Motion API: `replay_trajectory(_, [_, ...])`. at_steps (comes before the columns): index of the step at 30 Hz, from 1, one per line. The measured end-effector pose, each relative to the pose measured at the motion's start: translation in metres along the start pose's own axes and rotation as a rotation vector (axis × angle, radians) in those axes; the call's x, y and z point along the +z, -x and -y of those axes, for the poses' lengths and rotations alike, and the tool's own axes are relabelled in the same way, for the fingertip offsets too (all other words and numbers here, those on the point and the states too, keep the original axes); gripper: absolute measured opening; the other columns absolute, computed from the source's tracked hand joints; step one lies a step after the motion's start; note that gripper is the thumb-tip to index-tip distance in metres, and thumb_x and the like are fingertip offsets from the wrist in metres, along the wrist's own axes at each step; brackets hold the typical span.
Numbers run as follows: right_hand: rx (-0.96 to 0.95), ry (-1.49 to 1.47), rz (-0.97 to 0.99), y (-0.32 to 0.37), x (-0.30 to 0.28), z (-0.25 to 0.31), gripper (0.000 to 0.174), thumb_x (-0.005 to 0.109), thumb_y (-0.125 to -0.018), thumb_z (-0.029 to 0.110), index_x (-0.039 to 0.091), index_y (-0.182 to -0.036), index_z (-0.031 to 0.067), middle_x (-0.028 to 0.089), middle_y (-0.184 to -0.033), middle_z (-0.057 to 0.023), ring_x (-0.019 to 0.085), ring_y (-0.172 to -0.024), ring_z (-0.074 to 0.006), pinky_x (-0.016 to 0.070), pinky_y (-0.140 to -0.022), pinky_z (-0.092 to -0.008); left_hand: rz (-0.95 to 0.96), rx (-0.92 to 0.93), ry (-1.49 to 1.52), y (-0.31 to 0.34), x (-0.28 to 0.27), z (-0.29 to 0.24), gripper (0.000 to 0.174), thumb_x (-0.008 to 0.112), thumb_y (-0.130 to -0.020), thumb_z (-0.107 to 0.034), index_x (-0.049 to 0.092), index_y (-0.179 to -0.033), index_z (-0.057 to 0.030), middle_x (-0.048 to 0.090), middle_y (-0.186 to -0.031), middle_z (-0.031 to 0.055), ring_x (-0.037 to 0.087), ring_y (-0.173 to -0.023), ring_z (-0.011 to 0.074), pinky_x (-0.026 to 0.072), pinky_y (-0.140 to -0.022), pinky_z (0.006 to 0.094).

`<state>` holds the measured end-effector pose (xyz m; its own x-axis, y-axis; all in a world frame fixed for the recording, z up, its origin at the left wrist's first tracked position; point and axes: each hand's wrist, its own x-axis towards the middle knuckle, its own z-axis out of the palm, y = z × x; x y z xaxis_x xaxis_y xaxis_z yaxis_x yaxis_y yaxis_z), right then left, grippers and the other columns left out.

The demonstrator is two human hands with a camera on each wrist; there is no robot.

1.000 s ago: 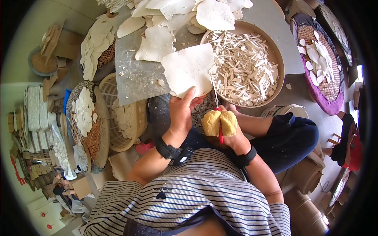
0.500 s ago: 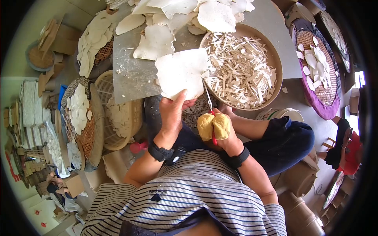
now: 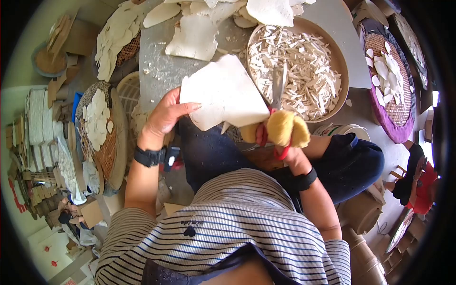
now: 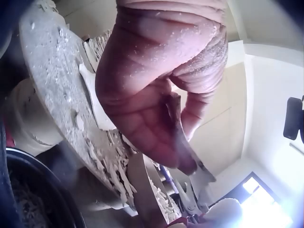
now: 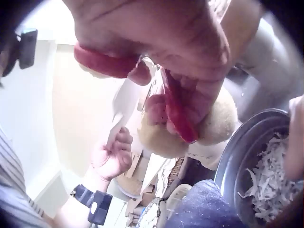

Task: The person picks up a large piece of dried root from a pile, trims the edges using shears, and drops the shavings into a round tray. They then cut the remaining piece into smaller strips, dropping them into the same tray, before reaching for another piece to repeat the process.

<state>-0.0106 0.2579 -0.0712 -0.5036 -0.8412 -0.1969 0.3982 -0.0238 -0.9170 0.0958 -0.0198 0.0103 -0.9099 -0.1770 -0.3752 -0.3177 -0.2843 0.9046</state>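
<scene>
In the head view my left hand [image 3: 164, 114] pinches the left edge of a stiff off-white sheet [image 3: 223, 92], thumb on top. The left wrist view shows that sheet [image 4: 183, 137] nearly edge-on between thumb and fingers, with pale dust on the skin. My right hand [image 3: 295, 159] grips scissors [image 3: 279, 85] with red handles wrapped in yellow padding [image 3: 281, 128]. Their blades point away from my body, beside the sheet's right edge and over a round tray of cut strips. From the right wrist, fingers curl through a red handle [image 5: 178, 111].
The round tray [image 3: 346, 71] of pale strips sits on a grey table [image 3: 156, 71] with more sheets [image 3: 192, 38] at its back. A woven basket [image 3: 396, 128] of pieces stands right, another [image 3: 111, 156] left. A white bucket [image 3: 351, 132] is beside my knee. Another person [image 3: 422, 185] is far right.
My left hand has moved left and away from my body, turning the sheet. The right hand has shifted right, and the scissors now tilt right over the tray.
</scene>
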Motion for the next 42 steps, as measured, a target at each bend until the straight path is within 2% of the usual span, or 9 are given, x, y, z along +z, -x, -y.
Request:
replay_trajectory(5, [0.215, -0.416, -0.06, -0.001, 0.02, 0.035, 0.025, 0.056, -0.09, 0.029, 0.06, -0.095, 0.0046, 0.062, -0.085, -0.0036, 0.058, -0.075, -0.0128, 0.0473, -0.067, -0.0267, 0.125, -0.105, -0.122, -0.002, -0.007, -0.008, 0.043, 0.062, -0.078, -0.009, 0.052, -0.117, 0.0041, 0.063, -0.101, 0.0057, 0.058, -0.092, 0.0103, 0.0434, -0.087, 0.0252])
replay_trajectory(12, [0.076, -0.109, -0.279, -0.002, 0.027, 0.018, 0.025, 0.069, -0.081, 0.023, 0.06, -0.099, 0.008, 0.061, -0.088, 0.0003, 0.056, -0.08, -0.009, 0.0464, -0.069, -0.0265, -0.122, -0.084, 0.083, 0.002, 0.032, 0.013, 0.031, 0.064, -0.083, -0.028, 0.06, -0.1, -0.0016, 0.064, -0.08, 0.0039, 0.06, -0.062, 0.0103, 0.0449, -0.049, 0.0203])
replay_trajectory(18, [-0.085, 0.164, -0.333, -0.012, 0.027, 0.008, 0.023, 0.068, -0.082, 0.026, 0.056, -0.092, 0.0089, 0.057, -0.076, 0.0008, 0.052, -0.068, -0.0097, 0.0439, -0.061, -0.0291, -0.087, -0.064, -0.02, 0.019, 0.072, 0.029, 0.016, 0.054, -0.09, -0.017, 0.059, -0.088, -0.0016, 0.062, -0.071, 0.0055, 0.058, -0.056, 0.0115, 0.0438, -0.048, 0.0206])
replay_trajectory(26, [0.062, -0.104, -0.386, -0.003, 0.02, 0.017, 0.025, 0.069, -0.08, 0.022, 0.056, -0.097, 0.0087, 0.057, -0.087, -0.0023, 0.053, -0.081, -0.0149, 0.0431, -0.072, -0.0291, -0.053, 0.274, -0.475, 0.021, 0.052, 0.033, 0.014, 0.056, -0.089, -0.015, 0.061, -0.093, -0.0019, 0.062, -0.084, 0.0034, 0.057, -0.078, 0.0095, 0.0441, -0.074, 0.0218])
replay_trajectory(29, [0.007, 0.158, -0.343, -0.008, 0.016, -0.002, 0.027, 0.069, -0.08, 0.017, 0.055, -0.101, 0.0087, 0.057, -0.089, -0.0015, 0.053, -0.082, -0.013, 0.0438, -0.073, -0.0278, -0.188, 0.167, -0.201, 0.018, 0.08, 0.03, 0.012, 0.055, -0.089, -0.01, 0.059, -0.096, -0.0014, 0.061, -0.094, 0.0036, 0.056, -0.085, 0.0088, 0.0437, -0.079, 0.0232])
replay_trajectory(31, [0.182, -0.412, -0.274, -0.012, 0.013, -0.005, 0.025, 0.068, -0.082, 0.017, 0.056, -0.101, 0.0079, 0.058, -0.087, -0.0004, 0.054, -0.079, -0.0103, 0.0453, -0.069, -0.0261, -0.23, 0.081, 0.075, 0.013, 0.09, 0.034, 0.012, 0.055, -0.088, -0.007, 0.058, -0.098, -0.0011, 0.06, -0.098, 0.0037, 0.055, -0.089, 0.0085, 0.0436, -0.082, 0.0235])
replay_trajectory(35, [0.333, -0.615, -0.195, -0.011, -0.003, -0.024, 0.022, 0.059, -0.086, 0.02, 0.054, -0.104, 0.0086, 0.056, -0.09, -0.002, 0.053, -0.082, -0.012, 0.0458, -0.071, -0.0276, -0.259, 0.25, 0.304, -0.008, 0.087, 0.037, 0.018, 0.051, -0.089, -0.003, 0.051, -0.107, -0.0005, 0.059, -0.103, 0.005, 0.056, -0.092, 0.0091, 0.0457, -0.082, 0.0245])
replay_trajectory(40, [0.396, -0.23, -0.108, 0.015, -0.015, -0.018, 0.057, 0.035, -0.083, 0.054, 0.048, -0.122, 0.0143, 0.055, -0.115, -0.0113, 0.053, -0.105, -0.0302, 0.0462, -0.081, -0.047, -0.314, 0.255, 0.255, -0.013, 0.076, 0.03, 0.024, 0.051, -0.088, -0.002, 0.045, -0.112, 0.0002, 0.057, -0.106, 0.0077, 0.057, -0.094, 0.0108, 0.0484, -0.081, 0.0262])
replay_trajectory(42, [0.291, -0.062, -0.034, 0.014, -0.017, -0.027, 0.045, 0.039, -0.088, 0.046, 0.05, -0.114, 0.0105, 0.056, -0.105, -0.0094, 0.055, -0.091, -0.0245, 0.0484, -0.073, -0.0395, -0.312, 0.234, 0.203, -0.012, 0.078, 0.034, 0.027, 0.053, -0.087, -0.001, 0.044, -0.112, 0.0006, 0.058, -0.105, 0.0083, 0.057, -0.093, 0.0105, 0.0471, -0.082, 0.0248])
